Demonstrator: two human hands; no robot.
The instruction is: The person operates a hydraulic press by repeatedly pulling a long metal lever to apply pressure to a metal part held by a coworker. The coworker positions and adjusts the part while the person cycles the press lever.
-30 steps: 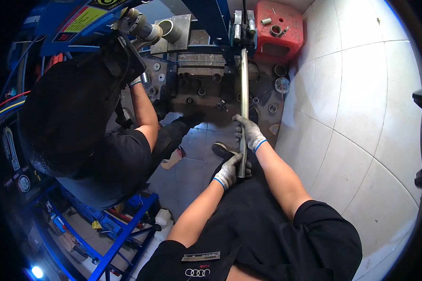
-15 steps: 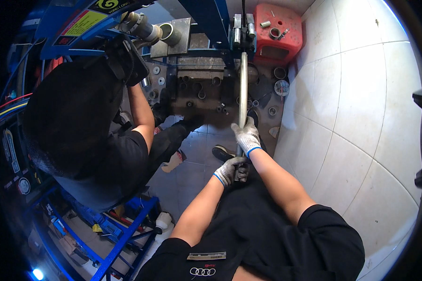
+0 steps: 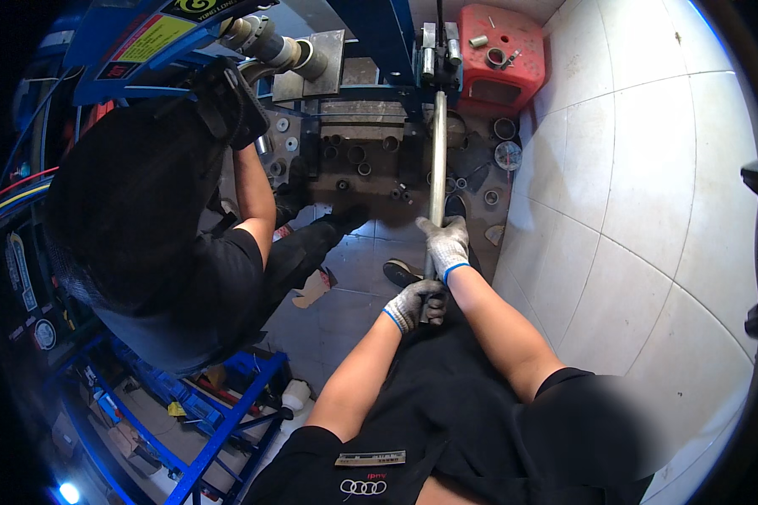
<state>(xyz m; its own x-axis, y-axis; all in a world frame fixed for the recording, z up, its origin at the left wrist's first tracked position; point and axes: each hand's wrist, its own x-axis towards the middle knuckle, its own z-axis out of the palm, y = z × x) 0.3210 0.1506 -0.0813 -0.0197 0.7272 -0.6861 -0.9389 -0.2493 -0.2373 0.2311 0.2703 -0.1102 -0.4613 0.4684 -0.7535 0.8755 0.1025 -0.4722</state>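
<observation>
A long metal pipe (image 3: pixel 438 160) runs away from me, its far end at the pump block (image 3: pixel 440 63) on the blue press frame (image 3: pixel 381 42). My left hand (image 3: pixel 421 304), in a soiled white knit glove, is wrapped round the pipe's near end, close to my body. Farther up, my gloved right hand (image 3: pixel 448 242) is closed on the same pipe. At the upper left, a press ram (image 3: pixel 269 46) is next to a short metal sleeve (image 3: pixel 313 61) in front of a flat steel plate (image 3: pixel 327 80).
Close on my left, a person in black (image 3: pixel 185 278) bends toward the press. A red plastic stool (image 3: pixel 514 59) with small metal parts stands far right, near the tiled wall (image 3: pixel 640 168). Several metal rings (image 3: pixel 356 155) lie under the press. A blue metal frame (image 3: pixel 227 421) is at lower left.
Both hands keep their hold on the pipe, which has barely shifted. The ram and the sleeve appear slightly farther right. The person beside me has moved only a little.
</observation>
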